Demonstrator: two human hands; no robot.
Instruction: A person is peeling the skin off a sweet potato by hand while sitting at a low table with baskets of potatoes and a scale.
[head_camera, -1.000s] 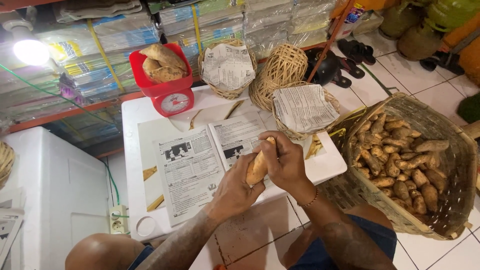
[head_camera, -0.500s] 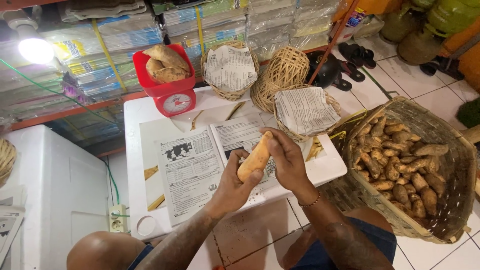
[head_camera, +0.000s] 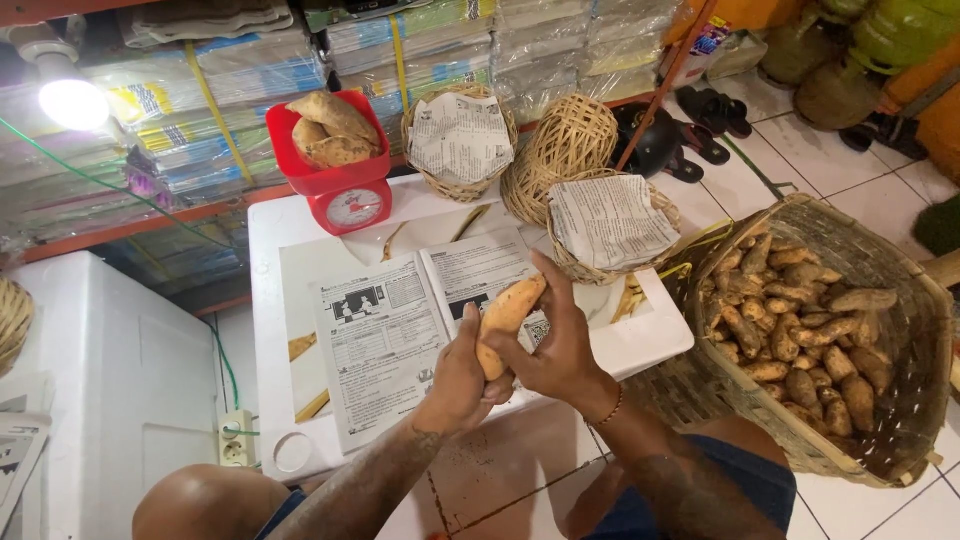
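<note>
- Head view: my left hand (head_camera: 460, 385) and my right hand (head_camera: 560, 345) both have a closed grip on one sweet potato (head_camera: 505, 318), which stands tilted above the near edge of the white table (head_camera: 300, 225).
- My left grip wraps the lower end of the sweet potato; my right grip closes on its right side, with the fingers (head_camera: 548, 285) stretched up along it.
- Under my hands an open newspaper (head_camera: 385, 335) lies flat on the table.
- At the far left of the table stands a red scale (head_camera: 340, 190); its tray carries a few more sweet potatoes (head_camera: 330, 128).
- To the right of the scale sits a small basket (head_camera: 460, 140) lined with paper, and nearer, at the right edge of the table, a second paper-lined basket (head_camera: 605, 225).
- Between those two a woven basket (head_camera: 565, 145) lies on its side.
- On the floor to the right, a big wicker basket (head_camera: 900, 300) is filled with a pile of sweet potatoes (head_camera: 795, 330).
- A lit lamp (head_camera: 72, 102) shines at the far left, in front of stacked bundles of paper (head_camera: 200, 90).
</note>
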